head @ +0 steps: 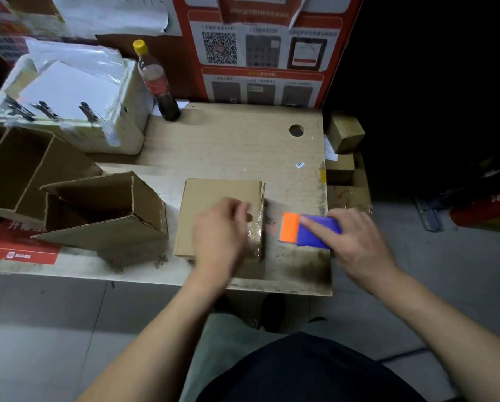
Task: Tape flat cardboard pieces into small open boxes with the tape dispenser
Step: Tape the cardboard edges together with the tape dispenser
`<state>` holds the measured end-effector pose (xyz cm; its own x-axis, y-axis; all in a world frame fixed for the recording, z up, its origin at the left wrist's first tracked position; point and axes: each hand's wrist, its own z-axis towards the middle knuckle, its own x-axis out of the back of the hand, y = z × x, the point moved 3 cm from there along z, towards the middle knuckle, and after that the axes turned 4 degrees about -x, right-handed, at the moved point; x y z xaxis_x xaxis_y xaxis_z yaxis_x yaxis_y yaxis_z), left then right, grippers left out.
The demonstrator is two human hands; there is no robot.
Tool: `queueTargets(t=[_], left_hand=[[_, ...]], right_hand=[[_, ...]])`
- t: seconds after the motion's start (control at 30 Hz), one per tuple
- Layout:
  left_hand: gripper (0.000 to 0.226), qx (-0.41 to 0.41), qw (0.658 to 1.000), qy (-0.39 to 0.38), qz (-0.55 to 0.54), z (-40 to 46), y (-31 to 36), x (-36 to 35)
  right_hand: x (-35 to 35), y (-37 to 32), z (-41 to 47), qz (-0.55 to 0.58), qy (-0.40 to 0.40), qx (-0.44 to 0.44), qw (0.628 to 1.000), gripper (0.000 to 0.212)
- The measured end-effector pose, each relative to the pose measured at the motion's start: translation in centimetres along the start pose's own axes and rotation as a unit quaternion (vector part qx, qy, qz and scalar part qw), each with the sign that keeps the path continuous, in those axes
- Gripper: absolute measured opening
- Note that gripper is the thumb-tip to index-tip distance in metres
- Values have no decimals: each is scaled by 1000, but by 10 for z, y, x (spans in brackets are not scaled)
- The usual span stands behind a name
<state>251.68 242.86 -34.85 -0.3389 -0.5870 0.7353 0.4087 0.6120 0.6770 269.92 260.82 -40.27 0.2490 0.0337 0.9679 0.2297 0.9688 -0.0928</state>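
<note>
Taping the cardboard box near the surface's front edge

Head view: the left hand [218, 232] presses down on the cardboard box [211, 204], fingers loosely bent over its taped right edge. The right hand [356, 242] grips the tape dispenser [309, 230] just right of that edge, near the surface's [237, 140] front-right corner, its orange end pointing left at the box.

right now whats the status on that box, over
Left hand presses tape on the cardboard box. Right hand grips the tape dispenser beside it. Nothing in the way.
</note>
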Motion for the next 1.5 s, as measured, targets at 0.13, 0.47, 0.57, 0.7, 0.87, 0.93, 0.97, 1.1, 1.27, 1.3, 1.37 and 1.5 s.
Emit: queueTargets(t=[0.13, 0.47, 0.57, 0.7, 0.87, 0.93, 0.97, 1.1, 1.27, 1.3, 1.37, 1.5], left_hand=[[26, -248, 945, 19, 214, -17, 37, -22], [34, -63, 997, -34, 39, -1, -1, -4], [21, -69, 996, -52, 11, -4, 0, -1], [20, -38, 997, -69, -16, -4, -4, 0], [19, 81, 989, -63, -103, -6, -26, -2], [18, 114, 985, -57, -112, -10, -35, -5], [18, 121, 984, -62, -115, -13, -38, -7], [18, 67, 987, -101, -107, -22, -27, -7], [15, 65, 976, -90, -190, -16, -6, 7], [14, 83, 968, -88, -218, -14, -5, 8], [15, 122, 954, -75, -262, -10, -5, 9], [18, 171, 937, -46, -300, -7, -16, 3]], right_hand=[[-39, -4, 10, -12, -130, -125, 984, 70], [-102, 4, 14, 296, -242, -438, 813, 64], [-85, 1, 29, 313, -205, -417, 828, 55], [-30, -34, 64, 602, -118, -284, 737, 32], [-53, -61, 58, 644, -218, -294, 672, 15], [-64, -60, 46, 654, -223, -340, 638, 11], [-66, -60, 42, 670, -211, -360, 615, 10], [-54, -62, 44, 719, -116, -356, 586, 17], [-36, -65, 56, 772, -61, -332, 539, 14], [-35, -64, 56, 792, -64, -339, 503, 19], [-34, -62, 57, 808, -80, -347, 469, 36], [-36, -64, 53, 830, -105, -353, 420, 36]])
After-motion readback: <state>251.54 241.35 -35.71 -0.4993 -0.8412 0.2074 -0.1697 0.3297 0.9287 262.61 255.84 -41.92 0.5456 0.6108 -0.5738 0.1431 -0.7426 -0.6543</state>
